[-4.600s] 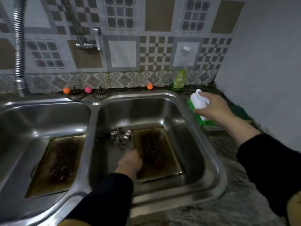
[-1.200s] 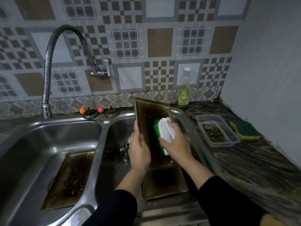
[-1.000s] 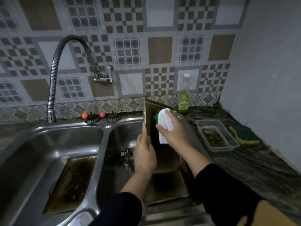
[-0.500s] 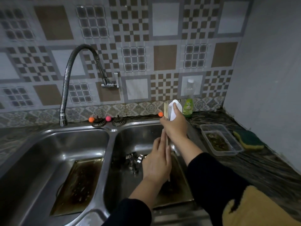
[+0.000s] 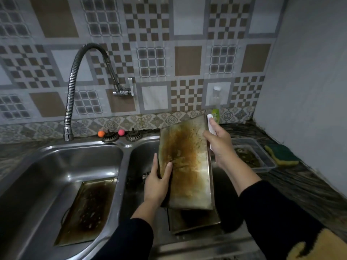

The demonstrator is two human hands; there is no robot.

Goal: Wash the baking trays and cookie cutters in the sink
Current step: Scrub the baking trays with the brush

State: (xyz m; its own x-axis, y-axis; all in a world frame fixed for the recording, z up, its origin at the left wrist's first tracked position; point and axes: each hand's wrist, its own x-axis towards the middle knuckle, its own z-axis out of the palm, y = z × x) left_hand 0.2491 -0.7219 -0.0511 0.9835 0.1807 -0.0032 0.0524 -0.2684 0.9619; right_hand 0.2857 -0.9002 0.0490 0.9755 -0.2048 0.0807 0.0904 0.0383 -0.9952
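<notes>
My left hand [image 5: 157,182] grips the left edge of a baking tray [image 5: 187,166], which stands upright over the right sink basin [image 5: 139,162] with its rust-stained underside towards me. My right hand [image 5: 218,144] holds a white scrubbing brush [image 5: 211,124] at the tray's right edge; its bristles are hidden behind the tray. A second tray [image 5: 193,220] lies flat on the basin floor beneath. A third dirty tray [image 5: 86,209] lies in the left basin [image 5: 62,166]. The cookie cutters are almost wholly hidden behind my left hand.
A flexible tap [image 5: 75,79] arches over the left basin. Two strainer plugs [image 5: 122,136] and small orange and pink balls sit on the sink's back ledge. A green soap bottle [image 5: 215,102], a clear plastic container [image 5: 249,154] and a green-yellow sponge [image 5: 281,154] stand on the right counter.
The upright tray has been turned round, from edge-on half a second ago to its stained underside facing me. The brush moved from the tray's inner face to its right edge.
</notes>
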